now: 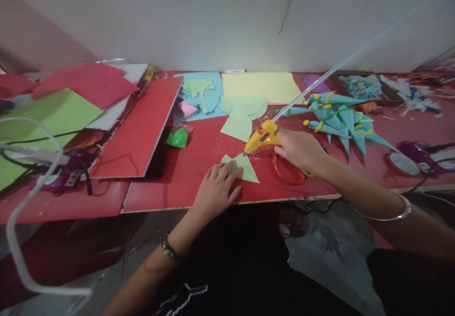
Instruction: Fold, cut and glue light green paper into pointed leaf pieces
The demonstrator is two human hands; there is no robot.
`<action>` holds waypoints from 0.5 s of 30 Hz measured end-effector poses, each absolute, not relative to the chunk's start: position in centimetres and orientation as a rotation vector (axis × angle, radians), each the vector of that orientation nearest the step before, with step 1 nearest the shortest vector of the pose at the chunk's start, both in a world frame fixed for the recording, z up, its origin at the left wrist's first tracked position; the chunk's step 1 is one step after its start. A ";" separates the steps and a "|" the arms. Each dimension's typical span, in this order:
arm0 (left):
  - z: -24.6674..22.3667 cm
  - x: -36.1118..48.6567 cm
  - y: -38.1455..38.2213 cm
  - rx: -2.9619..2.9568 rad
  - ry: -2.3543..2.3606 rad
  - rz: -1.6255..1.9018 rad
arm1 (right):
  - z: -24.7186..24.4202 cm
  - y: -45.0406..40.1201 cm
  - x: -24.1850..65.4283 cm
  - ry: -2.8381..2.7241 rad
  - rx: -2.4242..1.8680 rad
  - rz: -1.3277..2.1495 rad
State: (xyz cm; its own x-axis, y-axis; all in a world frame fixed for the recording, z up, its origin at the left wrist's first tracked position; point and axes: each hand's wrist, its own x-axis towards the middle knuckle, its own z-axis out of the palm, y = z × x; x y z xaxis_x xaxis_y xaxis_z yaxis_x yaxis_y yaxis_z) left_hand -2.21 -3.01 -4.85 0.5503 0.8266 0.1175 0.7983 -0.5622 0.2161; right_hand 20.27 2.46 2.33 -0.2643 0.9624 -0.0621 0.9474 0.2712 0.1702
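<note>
I see the right hand (pixel 300 149), grip wrapped round a yellow plastic glue gun (pixel 261 138). Mid-frame, the left hand (pixel 217 189) lies loosely spread on pale-green cut paper (pixel 248 169).

The glue gun (pixel 263 136) is plastic, the sheet (pixel 248 170) matt paper.

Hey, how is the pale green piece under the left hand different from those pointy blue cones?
The pale green piece looks flat, while the blue cones are rolled into points.
The green piece shows no trim; the cones carry yellow and green bits.
The green piece lies under the left hand; the cones sit in a pile, untouched.
Both lie on the red table.
</note>
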 end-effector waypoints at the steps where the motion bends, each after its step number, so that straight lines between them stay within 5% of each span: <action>1: -4.9 -2.2 -3.0 2.640 1.394 0.309 | 2.3 2.5 20.2 2.371 1.808 0.157; 15: -4.8 -2.2 -3.0 2.636 1.401 0.307 | 2.6 1.7 20.8 2.283 1.812 0.154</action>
State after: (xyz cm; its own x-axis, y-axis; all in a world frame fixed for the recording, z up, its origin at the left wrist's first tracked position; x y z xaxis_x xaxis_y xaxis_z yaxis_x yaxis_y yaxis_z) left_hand -2.18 -2.99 -4.82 0.5452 0.8306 0.1136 0.8019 -0.5562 0.2181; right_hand 20.79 1.69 2.61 -0.2139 0.9708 -0.1086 0.9475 0.2332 0.2189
